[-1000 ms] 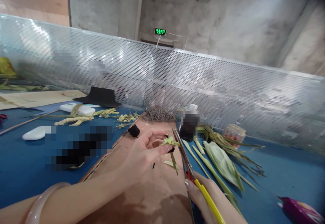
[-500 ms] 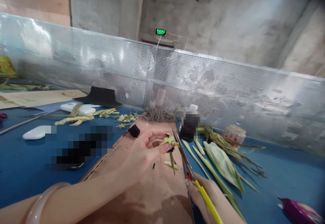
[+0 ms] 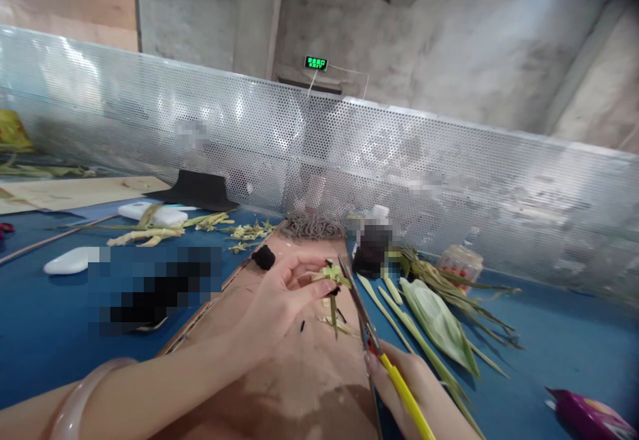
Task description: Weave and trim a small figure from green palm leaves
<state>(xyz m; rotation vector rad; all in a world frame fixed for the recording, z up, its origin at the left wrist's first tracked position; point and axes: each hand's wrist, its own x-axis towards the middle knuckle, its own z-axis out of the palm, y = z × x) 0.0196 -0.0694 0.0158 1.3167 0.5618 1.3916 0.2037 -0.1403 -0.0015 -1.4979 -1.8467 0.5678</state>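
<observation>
One pale-green flower (image 3: pixel 329 272) is up over the far half of the board (image 3: pixel 299 387), w/ blk bits at its edges & a thin strip (image 3: pixel 334 320) hanging below. L hand (image 3: pixel 284 297) has it: grip narrow, thumb & fingertips pinching, other fingers curled behind. R hand (image 3: pixel 407 373), at the board's R edge, has the scissors (image 3: pixel 398 379), grip wrapped round the yellow-handled end. Blades (image 3: pixel 360 303) run up to the flower's R side, gap v. narrow; can't tell if any of it is actually b/w them or just beside.

Changes are small. Strip, slanting R a sec ago, now hangs approx straight down; scissors' tip is a hair further L. Hands otherwise in abt the same spots. Prob. means the flower's being turned slightly against the blades, i.e. fine trimming of the same pc. Slim dark bit (image 3: pixel 341 315) shows by the strip; can't tell if it's a loose scrap.

Blk lump (image 3: pixel 263 257) sits on the board's L edge, grey cord (image 3: pixel 312 225) at its far end. R of the board, on the blue worktop (image 3: pixel 549 320): leaf (image 3: pixel 439 323), dark bottle (image 3: pixel 372 253), jar (image 3: pixel 462 260). L of the board's far end: small florets (image 3: pixel 249 229).
</observation>
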